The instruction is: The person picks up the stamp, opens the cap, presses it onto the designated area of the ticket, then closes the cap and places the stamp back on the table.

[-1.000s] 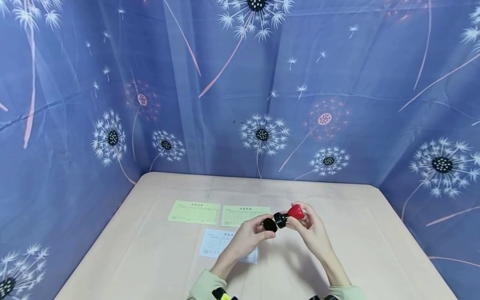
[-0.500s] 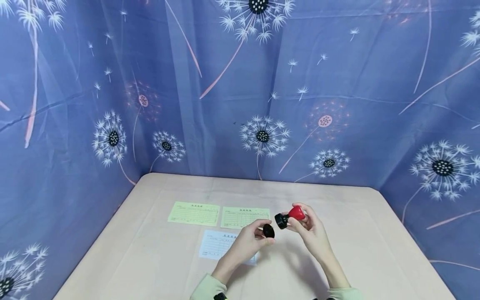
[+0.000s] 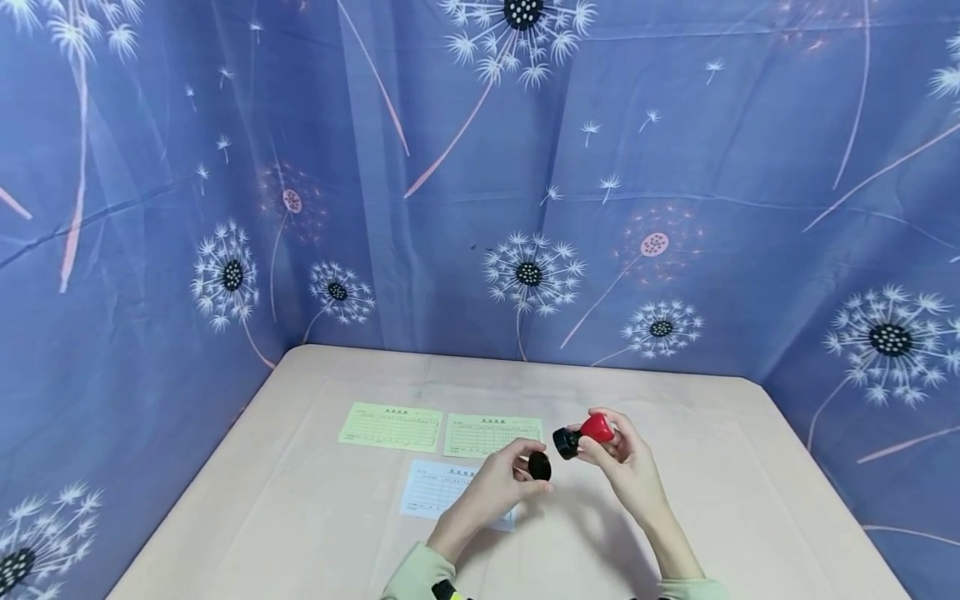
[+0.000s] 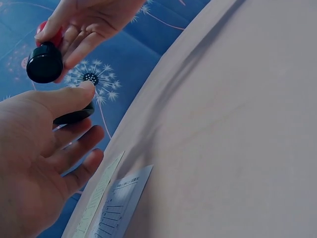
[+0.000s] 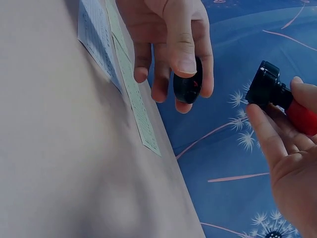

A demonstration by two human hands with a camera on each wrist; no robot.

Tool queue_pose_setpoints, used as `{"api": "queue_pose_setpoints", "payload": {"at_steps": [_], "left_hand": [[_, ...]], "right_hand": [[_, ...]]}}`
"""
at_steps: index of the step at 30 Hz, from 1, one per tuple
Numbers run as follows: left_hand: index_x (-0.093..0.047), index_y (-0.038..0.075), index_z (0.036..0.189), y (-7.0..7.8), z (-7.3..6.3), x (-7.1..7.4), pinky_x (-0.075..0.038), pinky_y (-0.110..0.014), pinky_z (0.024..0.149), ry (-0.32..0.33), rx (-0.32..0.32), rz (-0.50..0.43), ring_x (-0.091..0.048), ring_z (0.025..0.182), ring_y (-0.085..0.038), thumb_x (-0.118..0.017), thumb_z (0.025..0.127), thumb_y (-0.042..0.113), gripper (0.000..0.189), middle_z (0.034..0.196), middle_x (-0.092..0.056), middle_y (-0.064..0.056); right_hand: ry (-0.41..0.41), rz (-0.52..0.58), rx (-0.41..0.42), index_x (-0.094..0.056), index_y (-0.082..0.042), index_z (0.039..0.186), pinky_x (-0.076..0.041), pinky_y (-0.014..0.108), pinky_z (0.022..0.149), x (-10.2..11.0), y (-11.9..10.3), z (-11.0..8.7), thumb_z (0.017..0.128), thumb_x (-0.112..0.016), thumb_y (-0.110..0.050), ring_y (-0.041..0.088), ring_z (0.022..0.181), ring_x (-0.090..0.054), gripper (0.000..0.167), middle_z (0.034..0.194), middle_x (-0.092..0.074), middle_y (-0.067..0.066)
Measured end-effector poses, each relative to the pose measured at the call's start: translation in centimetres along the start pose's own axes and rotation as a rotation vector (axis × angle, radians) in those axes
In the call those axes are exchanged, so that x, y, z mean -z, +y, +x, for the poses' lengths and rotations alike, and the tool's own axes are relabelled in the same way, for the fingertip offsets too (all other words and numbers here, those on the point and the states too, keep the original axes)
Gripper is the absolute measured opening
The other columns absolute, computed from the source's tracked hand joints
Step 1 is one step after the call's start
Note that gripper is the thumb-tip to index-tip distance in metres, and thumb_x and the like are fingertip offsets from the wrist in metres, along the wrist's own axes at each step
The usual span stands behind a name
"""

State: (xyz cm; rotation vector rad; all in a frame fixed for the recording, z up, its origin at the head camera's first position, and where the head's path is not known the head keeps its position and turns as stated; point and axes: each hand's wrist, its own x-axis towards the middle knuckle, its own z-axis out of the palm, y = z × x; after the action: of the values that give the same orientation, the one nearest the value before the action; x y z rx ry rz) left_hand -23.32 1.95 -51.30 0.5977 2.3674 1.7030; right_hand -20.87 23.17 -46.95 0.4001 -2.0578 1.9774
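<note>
My right hand (image 3: 633,467) holds a rubber stamp with a red handle (image 3: 597,427) and a black round base (image 3: 566,442), tilted so the base faces left. A round black cap (image 3: 539,466) is pinched between the thumb and fingers of my left hand (image 3: 491,483). Cap and stamp are held apart, with a small gap between them, above the table. In the right wrist view the hollow inside of the cap (image 5: 189,89) shows, with small red marks. The left wrist view shows the stamp's black base (image 4: 44,64) beyond my left thumb.
Two green printed slips (image 3: 391,426) lie side by side on the pale table (image 3: 300,500). A blue printed slip (image 3: 431,487) lies nearer, partly covered by my left hand and forearm. A blue dandelion-patterned curtain (image 3: 450,292) stands behind the table and along its sides.
The cap and the stamp's base were right beside each other a second ago. My left hand has lowered the cap slightly, and the stamp has shifted a little right, widening the gap.
</note>
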Motion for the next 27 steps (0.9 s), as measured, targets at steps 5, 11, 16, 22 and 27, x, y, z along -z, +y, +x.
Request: {"api": "queue_pose_setpoints", "payload": {"at_steps": [5,11,16,22,27], "left_hand": [[-0.058,0.017,0.130,0.1,0.1,0.1,-0.054,-0.020,0.079,-0.016,-0.019,-0.015,-0.063,0.089,-0.003,-0.080,0.084,0.021,0.052,0.121,-0.066,0.000],[-0.060,0.019,0.127,0.5,0.4,-0.1,-0.054,-0.020,0.079,-0.027,-0.016,0.011,-0.062,0.091,-0.001,-0.080,0.084,0.026,0.048,0.118,-0.062,0.007],[-0.062,0.015,0.129,0.5,0.9,-0.2,-0.053,-0.018,0.082,-0.015,-0.053,0.049,-0.057,0.094,-0.002,-0.080,0.084,0.025,0.049,0.114,-0.055,0.007],[-0.062,0.012,0.131,0.4,1.2,0.0,-0.052,-0.017,0.078,0.019,-0.046,0.079,-0.055,0.092,-0.002,-0.081,0.084,0.023,0.052,0.108,-0.055,0.008],[-0.063,0.011,0.131,0.1,1.5,-0.2,-0.053,-0.017,0.079,0.020,-0.047,0.095,-0.055,0.091,-0.002,-0.081,0.083,0.020,0.053,0.109,-0.058,0.007]], "right_hand": [[-0.015,0.022,0.032,-0.046,0.007,0.131,-0.062,0.032,0.077,0.1,-0.1,0.1,0.094,-0.061,0.007,0.011,0.092,-0.073,0.040,0.111,-0.072,0.017],[-0.024,0.054,0.051,-0.046,0.008,0.130,-0.062,0.034,0.077,0.3,0.0,0.1,0.094,-0.059,0.008,0.012,0.094,-0.073,0.038,0.111,-0.072,0.017],[-0.022,0.060,0.042,-0.046,0.008,0.130,-0.062,0.036,0.078,0.4,0.0,0.0,0.094,-0.059,0.008,0.014,0.094,-0.073,0.038,0.111,-0.072,0.019],[-0.015,0.066,0.037,-0.046,0.007,0.130,-0.062,0.037,0.078,0.3,-0.1,0.0,0.094,-0.059,0.007,0.014,0.095,-0.073,0.038,0.112,-0.071,0.019],[-0.012,0.082,0.045,-0.046,0.008,0.130,-0.062,0.037,0.077,0.2,-0.1,0.1,0.094,-0.059,0.008,0.013,0.095,-0.073,0.039,0.110,-0.074,0.011]]}}
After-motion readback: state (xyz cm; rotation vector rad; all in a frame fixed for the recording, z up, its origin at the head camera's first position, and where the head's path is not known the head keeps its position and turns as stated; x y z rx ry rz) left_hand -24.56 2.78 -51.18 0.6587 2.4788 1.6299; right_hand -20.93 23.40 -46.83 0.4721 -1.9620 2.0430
